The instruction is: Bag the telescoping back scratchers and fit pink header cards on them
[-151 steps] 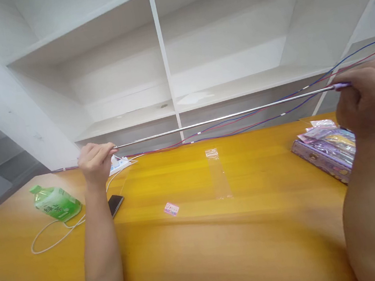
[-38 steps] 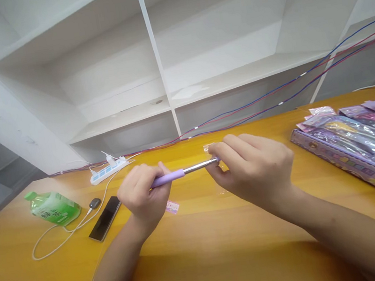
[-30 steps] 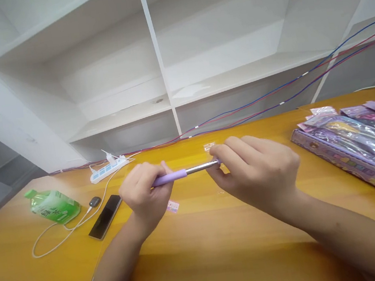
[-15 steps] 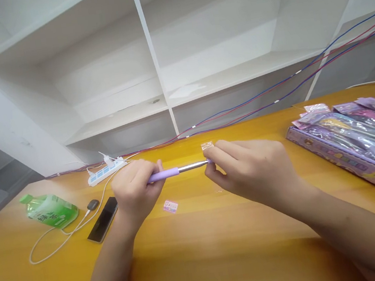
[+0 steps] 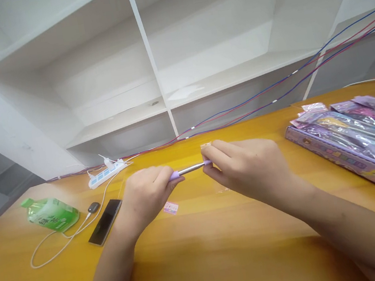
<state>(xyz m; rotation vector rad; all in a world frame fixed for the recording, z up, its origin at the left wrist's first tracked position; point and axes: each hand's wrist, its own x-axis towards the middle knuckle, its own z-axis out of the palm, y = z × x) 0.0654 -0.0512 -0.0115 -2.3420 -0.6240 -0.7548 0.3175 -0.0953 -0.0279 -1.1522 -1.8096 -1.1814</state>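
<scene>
Over the table, a thin rod with a purple handle and a silver metal shaft runs level between my hands. My left hand is closed round the purple handle, covering most of it. The fingers of my right hand pinch the other end, where a short bit of purple shows. What lies beyond that end is hidden in the hand. A bit of clear plastic wrapper sticks up behind the right fingertips. Below the left hand, a small pink-and-white card lies flat on the table.
To the right, a purple printed box holds several plastic-wrapped items. At left are a green bottle on its side, a black phone, a white cable and a power strip. White shelving and blue and red cables run behind.
My left hand has moved right along the purple handle, closer to my right hand, and hides more of it. My right hand stays nearly in place.
</scene>
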